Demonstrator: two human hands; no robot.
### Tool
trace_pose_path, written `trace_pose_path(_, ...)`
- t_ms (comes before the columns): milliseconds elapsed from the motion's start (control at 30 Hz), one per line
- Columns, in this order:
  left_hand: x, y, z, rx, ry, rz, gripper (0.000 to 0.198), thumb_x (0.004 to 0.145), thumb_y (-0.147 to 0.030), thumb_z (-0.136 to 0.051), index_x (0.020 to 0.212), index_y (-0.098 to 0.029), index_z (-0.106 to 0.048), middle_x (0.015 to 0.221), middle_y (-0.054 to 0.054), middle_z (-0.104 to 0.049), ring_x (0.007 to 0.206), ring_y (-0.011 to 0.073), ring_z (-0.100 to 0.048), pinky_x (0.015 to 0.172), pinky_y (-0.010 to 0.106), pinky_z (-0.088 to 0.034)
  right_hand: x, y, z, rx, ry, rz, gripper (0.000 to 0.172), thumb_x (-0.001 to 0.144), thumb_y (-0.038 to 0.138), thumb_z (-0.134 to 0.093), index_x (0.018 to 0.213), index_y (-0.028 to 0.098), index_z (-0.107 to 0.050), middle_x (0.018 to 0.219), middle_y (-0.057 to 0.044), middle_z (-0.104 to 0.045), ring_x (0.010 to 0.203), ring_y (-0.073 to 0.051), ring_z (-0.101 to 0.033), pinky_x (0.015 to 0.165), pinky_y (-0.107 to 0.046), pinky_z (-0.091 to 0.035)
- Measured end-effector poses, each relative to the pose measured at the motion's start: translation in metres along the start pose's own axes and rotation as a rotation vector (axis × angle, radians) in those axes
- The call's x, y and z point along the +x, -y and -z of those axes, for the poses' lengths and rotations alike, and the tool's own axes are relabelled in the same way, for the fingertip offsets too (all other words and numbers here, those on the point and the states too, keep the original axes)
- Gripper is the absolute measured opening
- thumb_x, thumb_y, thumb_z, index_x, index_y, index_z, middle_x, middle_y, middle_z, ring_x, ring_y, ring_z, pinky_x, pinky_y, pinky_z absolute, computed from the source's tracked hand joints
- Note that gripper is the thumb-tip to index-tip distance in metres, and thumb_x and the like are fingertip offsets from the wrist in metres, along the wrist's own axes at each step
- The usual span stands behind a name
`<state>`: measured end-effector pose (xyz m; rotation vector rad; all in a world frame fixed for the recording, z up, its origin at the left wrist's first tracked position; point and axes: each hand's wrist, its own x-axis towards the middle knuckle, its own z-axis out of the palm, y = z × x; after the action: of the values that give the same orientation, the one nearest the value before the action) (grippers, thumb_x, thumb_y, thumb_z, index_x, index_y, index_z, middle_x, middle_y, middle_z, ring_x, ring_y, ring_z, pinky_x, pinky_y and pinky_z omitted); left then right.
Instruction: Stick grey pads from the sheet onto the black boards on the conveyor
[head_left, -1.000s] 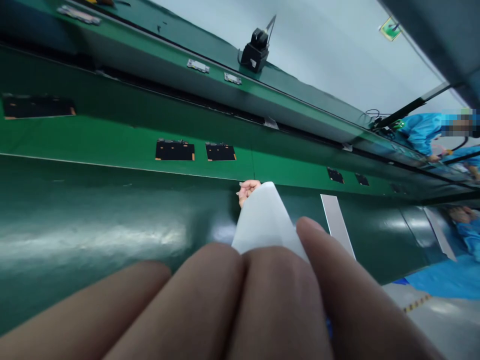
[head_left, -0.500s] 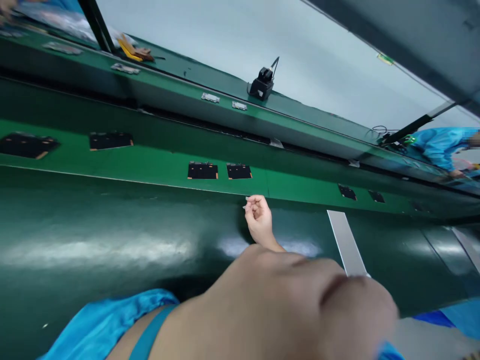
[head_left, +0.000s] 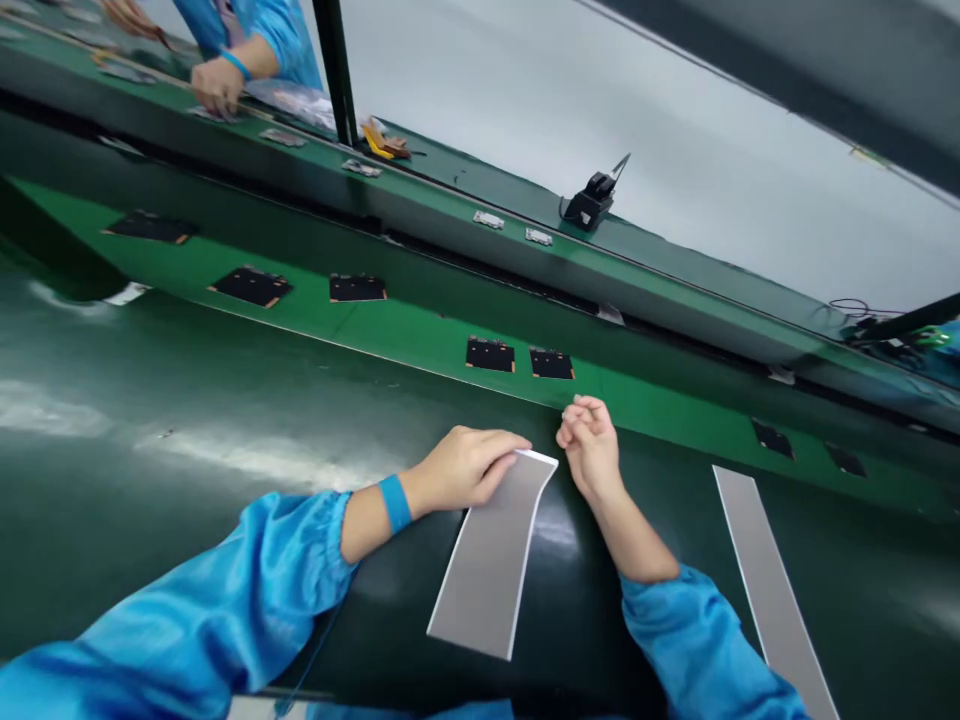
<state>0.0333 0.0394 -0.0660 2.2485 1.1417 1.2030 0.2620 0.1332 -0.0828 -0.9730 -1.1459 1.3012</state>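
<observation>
While the left grip [head_left: 466,468] pinches a gray strip [head_left: 487,570], apparently to steady it, the right grip [head_left: 593,450] curls nearby, contents unclear.

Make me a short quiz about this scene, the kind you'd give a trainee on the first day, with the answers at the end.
1. Which hand has its grip on a grey strip?

2. True or false: a blue wristband is worn on the person's left wrist.

3. Where does the other grey strip lie?
a) Between the two forearms
b) To the right of the right forearm
c) On the upper ledge

Key
1. The left hand.
2. True.
3. b.
</observation>
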Motion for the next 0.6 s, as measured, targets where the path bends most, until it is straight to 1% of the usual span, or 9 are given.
trace_pose_path(67,-0.005,0.001,0.001,0.103,0.058,-0.141,0.029,0.108,-0.016,-0.048,0.126,-0.016,-0.071,0.096,0.007,-0.081,0.080,0.0194,-0.078,0.068,0.029,-0.056,0.016,0.008,0.005,-0.109,0.040,0.035,0.047,0.079,0.038,-0.086,0.110,0.025,-0.053,0.083,0.005,-0.059,0.054,-0.008,-0.042,0.048,-0.021,-0.035)
trace_pose_path(133,-0.007,0.001,0.003,0.158,0.098,-0.188,0.028,0.109,-0.016,-0.047,0.126,-0.016,-0.069,0.092,0.005,-0.080,0.075,0.0195,-0.077,0.063,0.030,-0.054,0.039,0.016,0.011,-0.247,0.089,0.107,0.047,0.078,0.038,-0.083,0.112,0.024,-0.053,0.082,0.004,-0.060,0.059,-0.010,-0.048,0.052,-0.022,-0.037)
trace_pose_path(200,-0.007,0.003,0.004,0.158,0.112,-0.171,0.025,0.109,-0.016,-0.048,0.124,-0.017,-0.068,0.097,0.004,-0.082,0.077,0.0200,-0.079,0.064,0.031,-0.055,0.065,0.022,0.018,-0.385,0.150,0.172,0.046,0.079,0.038,-0.079,0.114,0.023,-0.053,0.082,0.003,-0.061,0.066,-0.012,-0.054,0.058,-0.024,-0.041)
trace_pose_path(233,-0.007,0.004,0.004,0.146,0.109,-0.150,0.024,0.110,-0.016,-0.048,0.124,-0.018,-0.068,0.099,0.003,-0.083,0.078,0.0200,-0.080,0.066,0.031,-0.056,0.077,0.024,0.022,-0.456,0.195,0.188,0.045,0.080,0.038,-0.076,0.116,0.023,-0.053,0.081,0.003,-0.060,0.067,-0.013,-0.054,0.061,-0.025,-0.042)
trace_pose_path(333,-0.005,0.009,0.003,0.106,0.095,-0.107,0.023,0.110,-0.016,-0.050,0.123,-0.019,-0.068,0.103,0.001,-0.084,0.077,0.0187,-0.080,0.067,0.031,-0.058,0.106,0.024,0.028,-0.638,0.374,0.181,0.046,0.084,0.038,-0.067,0.124,0.024,-0.051,0.082,0.004,-0.059,0.061,-0.011,-0.047,0.060,-0.026,-0.037)
trace_pose_path(400,-0.005,0.010,0.002,0.088,0.090,-0.096,0.023,0.110,-0.016,-0.051,0.124,-0.019,-0.069,0.106,0.001,-0.085,0.075,0.0177,-0.080,0.066,0.030,-0.059,0.118,0.021,0.029,-0.716,0.470,0.195,0.046,0.085,0.034,-0.063,0.128,0.023,-0.050,0.084,0.004,-0.060,0.059,-0.011,-0.043,0.060,-0.026,-0.035)
trace_pose_path(467,-0.005,0.011,0.002,0.075,0.090,-0.083,0.023,0.110,-0.016,-0.052,0.125,-0.018,-0.069,0.107,0.002,-0.085,0.073,0.0167,-0.080,0.065,0.029,-0.058,0.124,0.016,0.029,-0.755,0.537,0.216,0.047,0.086,0.030,-0.059,0.130,0.023,-0.048,0.084,0.005,-0.060,0.059,-0.011,-0.043,0.060,-0.026,-0.035)
trace_pose_path(533,-0.005,0.010,0.002,0.069,0.090,-0.068,0.022,0.109,-0.015,-0.053,0.125,-0.018,-0.069,0.106,0.002,-0.085,0.070,0.0154,-0.078,0.063,0.028,-0.057,0.127,0.012,0.029,-0.777,0.589,0.228,0.046,0.085,0.027,-0.057,0.130,0.023,-0.047,0.083,0.005,-0.060,0.059,-0.011,-0.045,0.060,-0.026,-0.035)
trace_pose_path(600,-0.004,0.010,0.002,0.068,0.092,-0.059,0.022,0.109,-0.015,-0.054,0.124,-0.017,-0.069,0.104,0.002,-0.085,0.067,0.0142,-0.077,0.061,0.027,-0.055,0.129,0.009,0.032,-0.793,0.611,0.246,0.046,0.085,0.024,-0.056,0.129,0.023,-0.045,0.082,0.006,-0.061,0.059,-0.011,-0.047,0.061,-0.025,-0.036)
